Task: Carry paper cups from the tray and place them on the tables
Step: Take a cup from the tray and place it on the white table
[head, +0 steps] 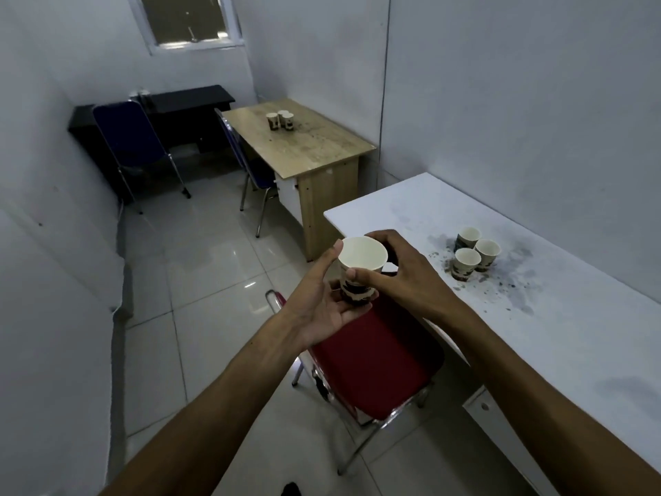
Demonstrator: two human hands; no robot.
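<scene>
Both hands hold one paper cup (359, 270) in the air, above a red chair (372, 363) and just off the near edge of the white table (558, 338). The left hand (322, 302) lies open, palm up, under the cup's base, with its thumb against the rim; the right hand (404, 270) is closed around the wall, thumb in front and fingers behind. The cup stands upright and looks empty, so it is probably very light and will tip or blow over easily. Its thin wall is likely to dent under a hard squeeze, and the rolled rim and the base are the stiffest parts. The best hold is probably a gentle pinch low on the wall or a palm under the base. Three cups (474, 252) already stand close together on the white table, and three more (280, 119) on the wooden table (322, 152) farther off. No tray is in view.
</scene>
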